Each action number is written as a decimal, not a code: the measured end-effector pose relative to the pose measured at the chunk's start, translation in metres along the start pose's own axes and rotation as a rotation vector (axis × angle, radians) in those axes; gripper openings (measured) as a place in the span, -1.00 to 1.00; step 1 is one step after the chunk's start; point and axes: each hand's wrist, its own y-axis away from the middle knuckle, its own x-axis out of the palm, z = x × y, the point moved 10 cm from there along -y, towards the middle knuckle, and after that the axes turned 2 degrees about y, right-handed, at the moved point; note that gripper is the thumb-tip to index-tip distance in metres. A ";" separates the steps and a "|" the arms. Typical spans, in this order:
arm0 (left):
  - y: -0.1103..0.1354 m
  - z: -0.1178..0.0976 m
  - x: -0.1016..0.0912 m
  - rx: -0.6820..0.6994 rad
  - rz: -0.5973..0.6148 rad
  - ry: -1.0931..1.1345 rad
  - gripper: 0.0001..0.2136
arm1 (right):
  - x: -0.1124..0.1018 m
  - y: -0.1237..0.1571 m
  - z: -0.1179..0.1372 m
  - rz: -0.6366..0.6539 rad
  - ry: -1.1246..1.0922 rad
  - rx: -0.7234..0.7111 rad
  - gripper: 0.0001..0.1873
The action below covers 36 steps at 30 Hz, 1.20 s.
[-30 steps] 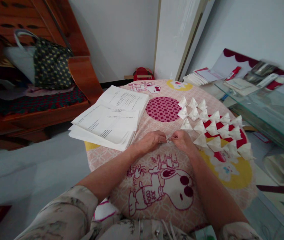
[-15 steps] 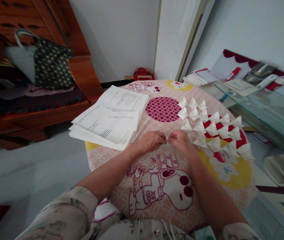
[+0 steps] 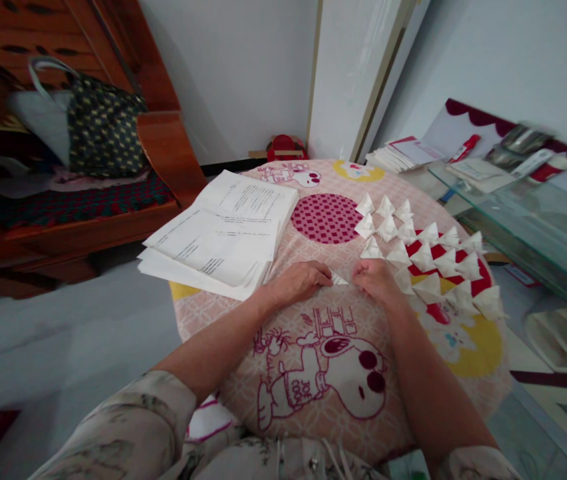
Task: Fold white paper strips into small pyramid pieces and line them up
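Note:
My left hand [image 3: 302,281] rests on the round table's patterned cloth [image 3: 313,360], its fingers pinched on a small folded white paper triangle [image 3: 336,279] that lies flat. My right hand [image 3: 377,279] is curled shut a little to the right of that triangle, apart from it, with nothing visible in it. It sits against the near edge of several rows of folded paper triangles [image 3: 428,257] laid out on the right side of the table.
A stack of printed paper sheets [image 3: 220,233] lies on the table's left, overhanging the edge. A wooden bench with a bag [image 3: 98,127] stands far left. A glass table [image 3: 528,220] with booklets and packets lies at right.
Both hands were pinching the small paper together at the middle. My right hand has let go and moved slightly right toward the rows; the triangle now lies flat under my left fingers.

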 end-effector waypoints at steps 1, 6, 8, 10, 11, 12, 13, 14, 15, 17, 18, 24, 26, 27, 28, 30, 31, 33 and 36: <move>0.000 0.000 0.000 0.002 -0.003 0.007 -0.69 | 0.000 0.000 0.003 -0.016 -0.079 -0.026 -0.91; 0.000 0.004 -0.002 0.002 -0.040 0.072 -0.67 | 0.017 0.004 0.040 -0.001 -0.274 -0.224 -0.85; 0.001 0.006 -0.005 0.011 -0.060 0.135 -0.65 | 0.030 0.004 0.050 0.058 -0.212 -0.243 -0.89; 0.002 0.010 -0.008 0.012 -0.066 0.199 -0.66 | 0.039 0.003 0.052 0.099 -0.141 -0.232 -0.91; 0.003 0.012 -0.009 0.007 -0.063 0.225 -0.66 | 0.040 0.003 0.052 0.108 -0.114 -0.228 -0.90; 0.003 0.015 -0.010 -0.003 -0.058 0.246 -0.66 | 0.041 0.002 0.052 0.109 -0.097 -0.229 -0.89; 0.003 0.019 -0.010 -0.015 -0.052 0.265 -0.66 | 0.041 0.002 0.051 0.107 -0.085 -0.235 -0.88; 0.004 0.022 -0.010 -0.025 -0.047 0.284 -0.66 | 0.041 0.002 0.051 0.106 -0.076 -0.245 -0.87; 0.004 0.025 -0.010 -0.035 -0.042 0.302 -0.65 | 0.041 0.002 0.051 0.104 -0.068 -0.254 -0.86; 0.004 0.030 -0.010 -0.053 -0.040 0.331 -0.62 | 0.043 0.002 0.050 0.103 -0.056 -0.254 -0.85; 0.004 0.032 -0.009 -0.060 -0.042 0.339 -0.61 | 0.044 0.002 0.049 0.103 -0.050 -0.251 -0.84; 0.003 0.036 -0.008 -0.097 -0.053 0.329 -0.62 | 0.043 0.005 0.054 0.027 0.029 -0.271 -0.83; 0.003 0.036 -0.008 -0.100 -0.058 0.323 -0.60 | 0.042 0.007 0.056 0.000 0.053 -0.276 -0.83; 0.003 0.036 -0.009 -0.097 -0.060 0.320 -0.59 | 0.041 0.008 0.056 -0.007 0.058 -0.276 -0.84; 0.003 0.036 -0.009 -0.092 -0.061 0.319 -0.57 | 0.041 0.008 0.057 -0.010 0.058 -0.274 -0.84; 0.003 0.036 -0.010 -0.078 -0.068 0.323 -0.54 | 0.043 0.009 0.056 0.003 0.044 -0.271 -0.83; 0.003 0.036 -0.010 -0.073 -0.070 0.325 -0.53 | 0.043 0.009 0.056 0.012 0.038 -0.270 -0.83; 0.003 0.037 -0.009 -0.069 -0.072 0.330 -0.52 | 0.045 0.010 0.056 0.023 0.040 -0.267 -0.82; 0.002 0.040 -0.008 -0.075 -0.064 0.345 -0.51 | 0.044 0.010 0.056 -0.001 0.090 -0.246 -0.83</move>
